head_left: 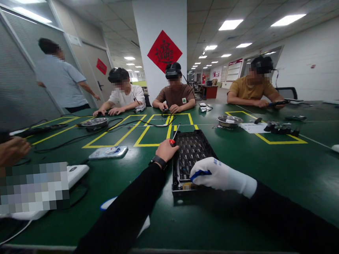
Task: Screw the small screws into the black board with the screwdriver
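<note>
Green table (281, 180), case (209, 147) partly behind gloved hand (213, 173)

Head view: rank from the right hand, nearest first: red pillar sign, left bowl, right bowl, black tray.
1. Black tray, under the right hand
2. Right bowl, ahead, slightly right
3. Left bowl, far left
4. Red pillar sign, background
</note>
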`<state>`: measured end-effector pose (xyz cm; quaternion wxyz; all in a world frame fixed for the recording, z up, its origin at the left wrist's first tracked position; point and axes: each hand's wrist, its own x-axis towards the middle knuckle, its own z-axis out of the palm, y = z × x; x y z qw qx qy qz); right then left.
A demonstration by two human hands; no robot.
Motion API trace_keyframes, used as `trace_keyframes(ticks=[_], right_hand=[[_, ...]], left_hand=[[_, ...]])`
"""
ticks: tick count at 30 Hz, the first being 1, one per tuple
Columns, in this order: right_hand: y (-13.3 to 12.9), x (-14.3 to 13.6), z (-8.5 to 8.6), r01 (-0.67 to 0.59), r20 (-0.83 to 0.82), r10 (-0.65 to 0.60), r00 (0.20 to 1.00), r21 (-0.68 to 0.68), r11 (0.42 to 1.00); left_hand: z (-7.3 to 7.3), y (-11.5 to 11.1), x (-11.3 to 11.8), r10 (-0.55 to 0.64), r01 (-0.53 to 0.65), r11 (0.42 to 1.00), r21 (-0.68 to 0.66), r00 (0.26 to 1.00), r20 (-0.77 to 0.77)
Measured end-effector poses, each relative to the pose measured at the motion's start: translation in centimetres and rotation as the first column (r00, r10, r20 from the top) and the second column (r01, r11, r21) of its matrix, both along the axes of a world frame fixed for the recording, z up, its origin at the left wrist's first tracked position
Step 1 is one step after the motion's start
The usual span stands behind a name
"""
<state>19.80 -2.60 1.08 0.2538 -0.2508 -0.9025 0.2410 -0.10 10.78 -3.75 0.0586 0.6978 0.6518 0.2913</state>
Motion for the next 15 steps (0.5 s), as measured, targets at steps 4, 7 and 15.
trace_keyframes(ticks=[4,7,15], right_hand=[[0.07,0.07,-0.09,-0.007,0.009,0.007,1.000,-0.010,1.000],[-0.02,0.06,-0.04,-0.011,0.000,0.011,1.000,-0.038,0.999],[-0.16,-0.02,0.17,-0.014,0.013,0.015,1.000,-0.043,0.999]], left_hand=[[-0.11,0.09,-0.07,-0.003,0.003,1.000,0.007,1.000,0.000],[-0.11,0.08,-0.05,0.007,-0.007,1.000,0.000,1.000,0.002],[-0.19,0.15,-0.09,-0.005,0.005,1.000,0.002,1.000,0.012]])
